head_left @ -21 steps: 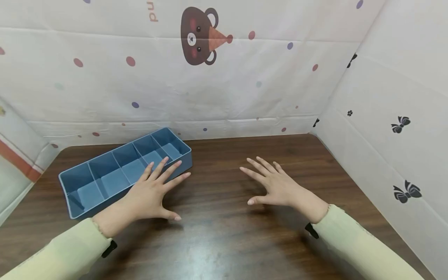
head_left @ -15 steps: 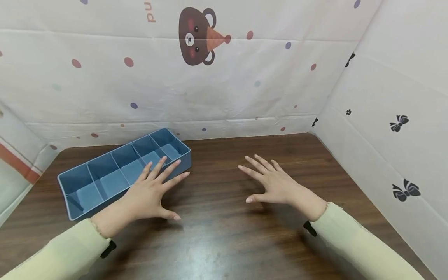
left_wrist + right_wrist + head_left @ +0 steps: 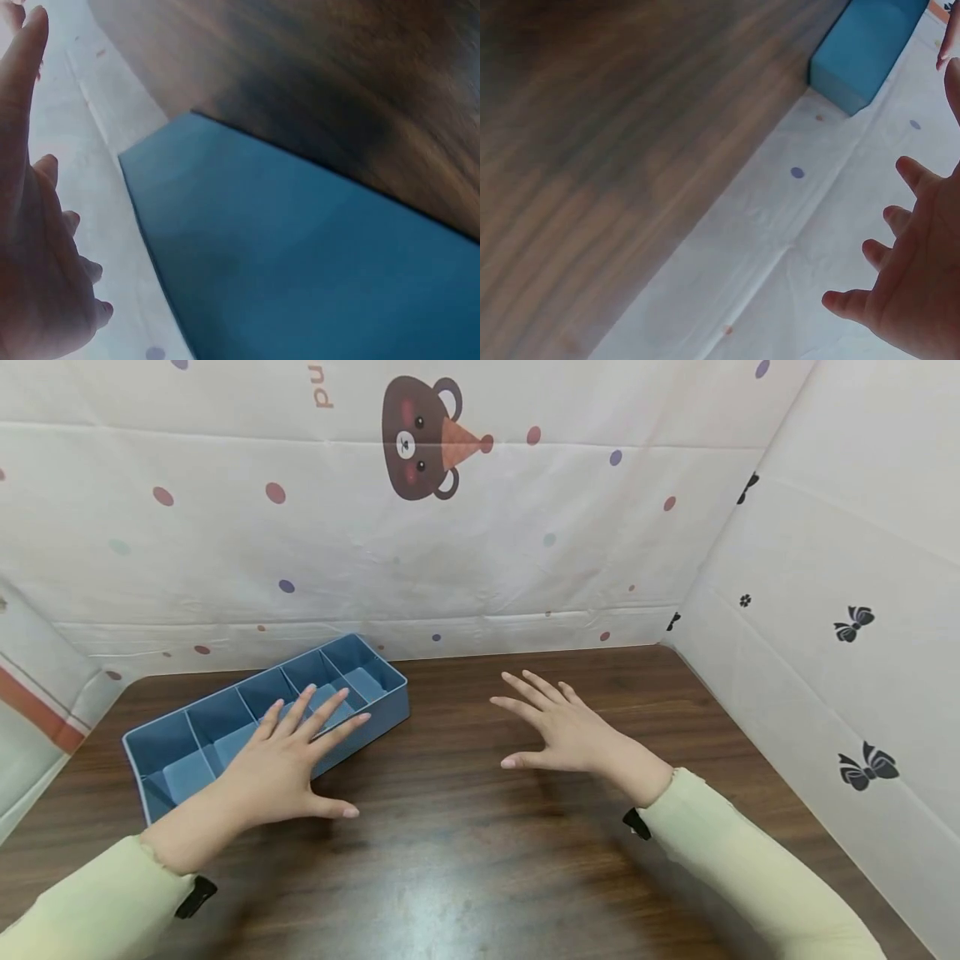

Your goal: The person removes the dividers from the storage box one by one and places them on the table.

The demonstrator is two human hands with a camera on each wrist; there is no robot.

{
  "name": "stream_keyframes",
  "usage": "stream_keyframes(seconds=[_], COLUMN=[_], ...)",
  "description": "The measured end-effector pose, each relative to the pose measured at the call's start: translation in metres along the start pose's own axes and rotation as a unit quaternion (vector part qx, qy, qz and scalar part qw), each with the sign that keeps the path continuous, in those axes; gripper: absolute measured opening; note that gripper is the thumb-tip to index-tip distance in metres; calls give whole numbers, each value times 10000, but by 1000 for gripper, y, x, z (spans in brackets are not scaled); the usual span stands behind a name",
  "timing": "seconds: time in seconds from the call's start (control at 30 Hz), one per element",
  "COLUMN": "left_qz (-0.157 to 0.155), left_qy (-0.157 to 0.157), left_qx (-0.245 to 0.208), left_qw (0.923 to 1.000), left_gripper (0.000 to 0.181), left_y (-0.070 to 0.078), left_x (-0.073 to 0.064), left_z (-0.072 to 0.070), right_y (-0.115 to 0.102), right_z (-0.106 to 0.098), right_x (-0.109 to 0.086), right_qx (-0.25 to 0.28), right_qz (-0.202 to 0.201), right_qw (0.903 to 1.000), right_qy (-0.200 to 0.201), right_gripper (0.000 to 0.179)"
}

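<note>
A blue storage box with several compartments stands at the left back of the table, set at a slant; no contents show in the compartments in view. My left hand, fingers spread, is over the front side of this box and hides part of it. In the left wrist view the box's blue side fills much of the picture, with the hand off to the left. My right hand hovers palm down over the table to the right of the box, fingers spread, holding nothing.
The dark wooden table meets a white dotted wall sheet with a bear print at the back. Another white sheet with bow prints borders the right side. A red stripe marks the left sheet.
My left hand has moved left and slightly back, covering more of the box. My right hand has shifted left and a little farther from me. The box has stayed in place.
</note>
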State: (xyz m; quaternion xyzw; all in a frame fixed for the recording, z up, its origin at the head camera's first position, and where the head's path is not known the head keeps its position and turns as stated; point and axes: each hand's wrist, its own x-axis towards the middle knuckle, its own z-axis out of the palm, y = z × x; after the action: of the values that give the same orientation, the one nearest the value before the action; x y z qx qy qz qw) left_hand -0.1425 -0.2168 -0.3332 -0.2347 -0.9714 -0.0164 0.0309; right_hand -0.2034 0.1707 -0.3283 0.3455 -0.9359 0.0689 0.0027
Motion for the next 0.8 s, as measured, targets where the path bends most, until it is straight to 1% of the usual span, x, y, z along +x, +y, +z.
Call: stream_keyframes(seconds=[0.33,0.5,0.67,0.8], left_qz=[-399,-637,-1007,-1395], left_qy=[156,306,249,251], left_qx=[243,256,182,223], left_qw=[9988,9972,9944,9897], left_gripper=[115,117,118,117], left_y=[-26,-42,-61,-77], left_x=[-18,-28,-40,-52], left_z=[-12,-19,-27,-30], right_y=[-20,-27,-36,-43], right_z=[-11,-14,-17,-19], right_x=[39,59,81,98], right_qx=[139,237,233,279], right_qz=[-228,-245,-203,-252], right_qw=[9996,9993,9994,9992], right_qy=[4,-116,-183,-153], right_gripper=[87,87,86,87])
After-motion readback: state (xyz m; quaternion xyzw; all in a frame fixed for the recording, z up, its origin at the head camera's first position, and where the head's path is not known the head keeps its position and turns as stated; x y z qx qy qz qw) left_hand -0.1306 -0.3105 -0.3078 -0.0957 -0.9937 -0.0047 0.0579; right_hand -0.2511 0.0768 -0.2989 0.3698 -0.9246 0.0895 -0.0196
